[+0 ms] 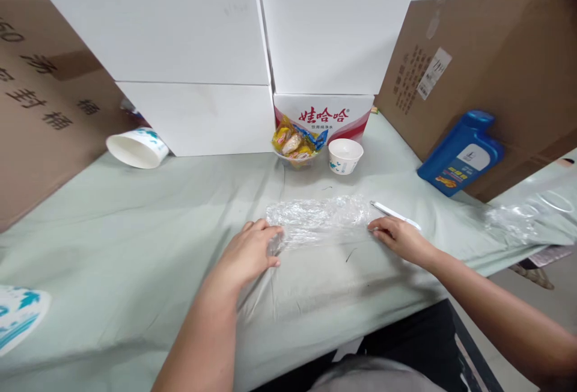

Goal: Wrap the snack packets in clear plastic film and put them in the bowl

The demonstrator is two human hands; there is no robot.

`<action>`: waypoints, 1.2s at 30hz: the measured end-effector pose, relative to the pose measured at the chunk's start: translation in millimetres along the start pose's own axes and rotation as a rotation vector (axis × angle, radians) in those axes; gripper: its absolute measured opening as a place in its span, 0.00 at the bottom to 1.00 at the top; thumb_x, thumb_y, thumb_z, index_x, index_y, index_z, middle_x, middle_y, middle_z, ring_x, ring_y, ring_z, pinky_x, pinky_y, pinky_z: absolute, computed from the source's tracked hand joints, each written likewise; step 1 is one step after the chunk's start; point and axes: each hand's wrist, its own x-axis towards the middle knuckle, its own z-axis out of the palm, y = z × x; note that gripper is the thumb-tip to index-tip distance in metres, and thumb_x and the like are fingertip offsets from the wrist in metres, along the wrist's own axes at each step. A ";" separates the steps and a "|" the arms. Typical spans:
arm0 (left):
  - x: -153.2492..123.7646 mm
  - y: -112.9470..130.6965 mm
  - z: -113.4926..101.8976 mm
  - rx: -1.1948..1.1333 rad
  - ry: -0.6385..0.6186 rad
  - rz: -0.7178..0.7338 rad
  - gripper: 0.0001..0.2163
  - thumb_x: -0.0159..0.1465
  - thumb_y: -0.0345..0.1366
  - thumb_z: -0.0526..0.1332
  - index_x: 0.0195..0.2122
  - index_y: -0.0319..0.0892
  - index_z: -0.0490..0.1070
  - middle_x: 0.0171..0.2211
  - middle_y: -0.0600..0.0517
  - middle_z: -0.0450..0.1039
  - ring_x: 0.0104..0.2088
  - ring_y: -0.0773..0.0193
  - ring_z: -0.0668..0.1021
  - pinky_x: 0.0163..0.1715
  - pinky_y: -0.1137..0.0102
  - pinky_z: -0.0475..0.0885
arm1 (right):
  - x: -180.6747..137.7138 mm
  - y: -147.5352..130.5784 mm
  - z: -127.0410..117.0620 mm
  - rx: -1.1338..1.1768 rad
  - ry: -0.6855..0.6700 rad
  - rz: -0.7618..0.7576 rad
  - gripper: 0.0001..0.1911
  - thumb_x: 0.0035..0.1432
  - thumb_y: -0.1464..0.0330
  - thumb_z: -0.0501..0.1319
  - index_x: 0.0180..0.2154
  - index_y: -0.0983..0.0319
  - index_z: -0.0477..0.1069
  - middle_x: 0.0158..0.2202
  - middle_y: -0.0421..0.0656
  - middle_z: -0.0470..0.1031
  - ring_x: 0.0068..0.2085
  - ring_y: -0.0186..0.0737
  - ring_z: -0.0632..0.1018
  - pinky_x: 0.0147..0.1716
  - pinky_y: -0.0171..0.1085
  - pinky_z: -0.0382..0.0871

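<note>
Two hands pinch the crumpled plastic wrap (318,219) at opposite ends, left hand (250,254) and right hand (399,237) apart; pulling evenly outward should flatten it on the surface (135,229).

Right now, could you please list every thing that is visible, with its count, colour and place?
plastic wrap: 1, clear, table centre, under both hands
stick: 1, white, beside right hand
small cup: 1, white, upright behind wrap
snack packets: several, yellow and blue, left of small cup
tipped cup: 1, white, far left
bottle: 1, blue, leaning at right
table cloth: 1, pale green
left hand: on wrap's left end
right hand: on wrap's right end
</note>
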 end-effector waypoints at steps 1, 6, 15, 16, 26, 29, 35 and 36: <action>-0.8 0.4 -1.0 -0.008 0.017 -0.003 0.28 0.52 0.34 0.67 0.56 0.48 0.69 0.51 0.49 0.69 0.53 0.53 0.72 0.50 0.65 0.68 | -1.5 -1.7 0.2 -0.009 0.009 -0.023 0.12 0.61 0.64 0.55 0.44 0.57 0.73 0.40 0.45 0.78 0.39 0.44 0.78 0.41 0.43 0.73; -4.9 0.8 -8.6 -0.032 -0.011 -0.123 0.35 0.54 0.36 0.66 0.64 0.48 0.58 0.42 0.50 0.74 0.42 0.56 0.78 0.38 0.67 0.69 | -9.8 -1.7 4.9 0.002 0.049 -0.141 0.25 0.57 0.61 0.62 0.56 0.58 0.66 0.39 0.45 0.76 0.40 0.45 0.77 0.41 0.45 0.73; -1.5 -12.9 -3.6 -0.173 0.001 -0.113 0.34 0.53 0.31 0.64 0.62 0.49 0.59 0.36 0.54 0.75 0.33 0.63 0.77 0.31 0.71 0.66 | -11.0 8.1 25.4 0.032 0.243 -0.236 0.12 0.64 0.66 0.54 0.48 0.58 0.71 0.34 0.45 0.76 0.37 0.45 0.77 0.38 0.44 0.74; -0.5 -14.4 -1.8 -0.193 0.025 -0.093 0.33 0.53 0.30 0.63 0.62 0.49 0.60 0.36 0.54 0.75 0.33 0.63 0.77 0.32 0.71 0.66 | -11.1 8.6 26.0 0.031 0.258 -0.234 0.12 0.64 0.66 0.54 0.47 0.58 0.71 0.35 0.45 0.76 0.37 0.44 0.77 0.38 0.44 0.74; 8.5 -19.1 5.6 -0.487 0.199 0.096 0.23 0.56 0.27 0.56 0.54 0.48 0.65 0.34 0.56 0.72 0.37 0.65 0.75 0.42 0.69 0.68 | -12.4 14.5 27.6 0.042 0.306 -0.182 0.10 0.64 0.65 0.55 0.45 0.57 0.71 0.37 0.44 0.76 0.38 0.44 0.78 0.39 0.42 0.74; 6.7 -24.3 4.7 -0.535 0.147 0.096 0.23 0.56 0.28 0.56 0.54 0.47 0.65 0.31 0.56 0.71 0.34 0.66 0.75 0.40 0.69 0.69 | -12.8 16.2 26.0 0.041 0.319 -0.168 0.10 0.64 0.65 0.54 0.44 0.57 0.72 0.36 0.44 0.77 0.38 0.44 0.78 0.39 0.43 0.74; 0.5 -33.2 2.3 -0.449 -0.106 0.126 0.18 0.55 0.27 0.55 0.46 0.47 0.70 0.29 0.56 0.70 0.30 0.65 0.73 0.35 0.70 0.68 | -15.1 13.3 21.1 0.014 0.249 -0.228 0.10 0.65 0.67 0.53 0.41 0.58 0.72 0.36 0.45 0.76 0.38 0.43 0.77 0.39 0.43 0.74; -0.4 -31.7 1.5 -0.368 -0.124 0.126 0.17 0.55 0.26 0.55 0.44 0.47 0.72 0.29 0.56 0.70 0.31 0.65 0.73 0.35 0.70 0.68 | -16.5 11.4 20.1 0.002 0.211 -0.262 0.11 0.66 0.68 0.52 0.41 0.58 0.72 0.36 0.45 0.76 0.38 0.43 0.77 0.39 0.43 0.73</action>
